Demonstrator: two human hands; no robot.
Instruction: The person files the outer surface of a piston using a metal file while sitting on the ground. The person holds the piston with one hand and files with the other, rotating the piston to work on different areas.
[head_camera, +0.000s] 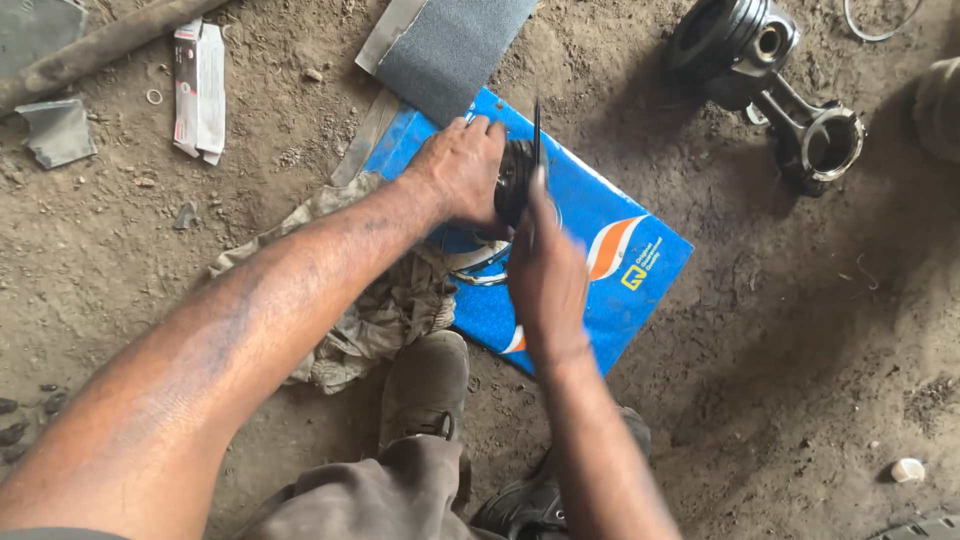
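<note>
My left hand (462, 170) grips a dark round piston (514, 180) and holds it over a blue flat carton (610, 250) lying on the dirt floor. My right hand (545, 280) is shut on a thin dark blade-like tool (536, 135) that stands upright against the piston's side. The right hand is motion-blurred. Thin metal rings (478, 268) lie on the carton just below the piston. Most of the piston is hidden behind both hands.
A second piston with its connecting rod (775, 85) lies at the top right. A sheet of grey sandpaper (450, 50) rests above the carton, a dirty rag (375, 300) to its left. My shoes (425, 385) are below. A small box (200, 88) lies top left.
</note>
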